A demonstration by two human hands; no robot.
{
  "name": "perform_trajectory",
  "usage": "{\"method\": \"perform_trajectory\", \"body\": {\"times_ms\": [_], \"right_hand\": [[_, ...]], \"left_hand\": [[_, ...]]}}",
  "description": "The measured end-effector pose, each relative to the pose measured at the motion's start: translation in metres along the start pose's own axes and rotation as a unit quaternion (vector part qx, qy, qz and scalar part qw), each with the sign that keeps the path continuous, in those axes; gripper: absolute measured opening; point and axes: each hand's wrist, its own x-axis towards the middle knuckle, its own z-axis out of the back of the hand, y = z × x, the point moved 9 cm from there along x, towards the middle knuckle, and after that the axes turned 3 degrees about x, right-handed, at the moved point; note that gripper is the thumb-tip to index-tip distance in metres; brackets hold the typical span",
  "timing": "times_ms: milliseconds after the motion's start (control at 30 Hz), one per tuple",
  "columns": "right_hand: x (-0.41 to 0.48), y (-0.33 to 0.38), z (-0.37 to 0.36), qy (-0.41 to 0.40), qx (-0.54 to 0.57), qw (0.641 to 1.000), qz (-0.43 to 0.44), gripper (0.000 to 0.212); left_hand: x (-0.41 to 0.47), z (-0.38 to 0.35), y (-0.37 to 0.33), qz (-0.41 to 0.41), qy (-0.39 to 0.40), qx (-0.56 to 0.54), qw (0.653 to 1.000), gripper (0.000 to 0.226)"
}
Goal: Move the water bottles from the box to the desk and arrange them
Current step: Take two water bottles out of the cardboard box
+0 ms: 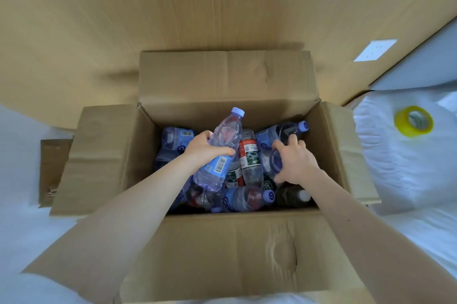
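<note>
An open cardboard box (pixel 222 249) stands on a white bed and holds several plastic water bottles lying jumbled. My left hand (pixel 202 149) grips a clear bottle with a lilac cap (pixel 226 140) around its middle, tilted with the cap up and lifted above the pile. My right hand (pixel 295 161) reaches into the right side of the box, its fingers curled round another blue-labelled bottle (pixel 272 161) that lies in the pile. A red-labelled bottle (pixel 249 155) lies between my hands. Another blue-labelled bottle (pixel 247 198) lies near the front.
The box flaps (pixel 99 155) fold out on all four sides. A wood-grain wall panel (pixel 173 6) rises behind the box. A yellow roll of tape (pixel 413 120) lies on the white pillow to the right. White bedding (pixel 425 229) surrounds the box.
</note>
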Motion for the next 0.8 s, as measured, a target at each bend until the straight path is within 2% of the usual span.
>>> {"method": "perform_trajectory", "body": {"times_ms": [67,167,267,367,467,567,633,667,767,800], "right_hand": [[-0.017,0.001,0.02,-0.044,0.034,0.998,-0.023,0.084],[-0.046,-0.007,0.047,-0.138,0.142,0.978,-0.064,0.077],[-0.076,-0.025,0.061,-0.235,0.315,0.913,-0.111,0.065],[-0.098,-0.04,0.056,-0.277,0.482,0.814,-0.169,0.058],[-0.115,-0.046,0.042,-0.297,0.622,0.691,-0.218,0.053],[-0.124,-0.045,0.029,-0.284,0.731,0.586,-0.205,0.029],[-0.129,-0.037,0.022,-0.232,0.804,0.518,-0.175,0.018],[-0.132,-0.033,0.018,-0.204,0.839,0.478,-0.164,0.018],[-0.145,-0.026,0.007,-0.144,0.919,0.344,-0.128,0.042],[-0.152,-0.025,0.006,-0.133,0.937,0.305,-0.103,0.041]], "left_hand": [[-0.009,0.001,-0.009,-0.018,-0.001,-0.002,1.0,0.057],[-0.024,0.003,-0.027,-0.059,0.0,-0.016,0.998,0.049],[-0.039,0.003,-0.045,-0.089,0.006,-0.059,0.994,0.045],[-0.056,0.001,-0.06,-0.101,0.017,-0.098,0.99,0.043],[-0.071,-0.006,-0.072,-0.115,0.038,-0.124,0.985,0.04],[-0.086,-0.015,-0.084,-0.128,0.057,-0.153,0.978,0.04],[-0.099,-0.023,-0.093,-0.138,0.064,-0.167,0.974,0.037],[-0.105,-0.028,-0.096,-0.144,0.065,-0.177,0.971,0.036],[-0.123,-0.043,-0.103,-0.159,0.059,-0.236,0.957,0.032],[-0.13,-0.048,-0.106,-0.168,0.057,-0.261,0.949,0.03]]}}
